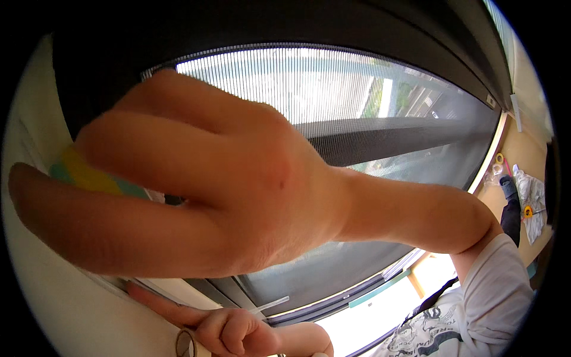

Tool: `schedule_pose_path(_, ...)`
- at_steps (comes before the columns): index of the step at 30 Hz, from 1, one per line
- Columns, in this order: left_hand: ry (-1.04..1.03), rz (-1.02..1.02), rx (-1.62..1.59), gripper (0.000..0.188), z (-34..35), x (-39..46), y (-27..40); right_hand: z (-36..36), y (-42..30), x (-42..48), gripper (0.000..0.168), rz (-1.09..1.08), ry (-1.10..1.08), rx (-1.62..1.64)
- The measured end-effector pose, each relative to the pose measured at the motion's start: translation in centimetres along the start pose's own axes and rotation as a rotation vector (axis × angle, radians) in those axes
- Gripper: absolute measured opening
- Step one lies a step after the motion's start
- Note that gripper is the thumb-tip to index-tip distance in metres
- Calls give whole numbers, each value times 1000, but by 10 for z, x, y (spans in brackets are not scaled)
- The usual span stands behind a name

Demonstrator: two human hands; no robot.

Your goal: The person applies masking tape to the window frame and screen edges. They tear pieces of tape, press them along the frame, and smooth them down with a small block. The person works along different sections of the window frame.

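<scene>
My right hand [250, 178] is large and close to the camera, with its back showing and its thumb apart from its bent fingers. Behind the gap lies a yellow and teal patterned thing [96, 174]; whether I grip it is hidden. Further down, my left hand [238, 332] has one finger stretched along the edge of a pale frame [174, 290], its other fingers curled. Against it is a roll of tape [185, 343], partly cut off by the picture's rim. I cannot tell whether my left hand holds the roll. Past both hands spreads a dark-framed window with a fine mesh or ribbed screen [330, 89].
A clear strip [272, 305] sticks out by the window frame. On the floor at the right are a yellow tape roll [499, 158], crumpled clear plastic [490, 178], a white cloth or bag [533, 187] with a yellow round object [528, 211], and a socked foot [507, 187].
</scene>
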State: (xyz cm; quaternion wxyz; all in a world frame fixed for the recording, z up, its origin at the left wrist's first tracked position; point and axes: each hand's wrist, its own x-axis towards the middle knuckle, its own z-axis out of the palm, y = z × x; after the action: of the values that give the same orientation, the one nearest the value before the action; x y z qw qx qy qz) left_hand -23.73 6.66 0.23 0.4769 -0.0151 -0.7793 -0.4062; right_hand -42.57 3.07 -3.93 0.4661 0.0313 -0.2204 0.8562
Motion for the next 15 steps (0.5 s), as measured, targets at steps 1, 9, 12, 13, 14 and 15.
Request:
schedule_pose_path(1, 1, -5, -19, 90, 3, -1, 1, -1, -1, 2, 38, 6, 11, 22)
schedule_pose_path(9, -33, -30, -170, 94, 18, 10, -1, -30, -12, -25, 47, 96, -64, 60)
schedule_pose_path(12, -38, -15, -215, 95, 24, 17, 1, -63, -42, -39, 43, 219, -177, 147)
schedule_pose_path(13, -29, -9, -218, 94, 23, 20, 2, -71, -50, -41, 46, 257, -202, 171)
schedule_pose_path(14, -17, -5, -216, 94, 22, 22, 3, -72, -60, -46, 48, 287, -213, 191)
schedule_pose_path(15, -7, -1, -217, 94, 22, 24, 2, -74, -68, -46, 52, 296, -225, 200)
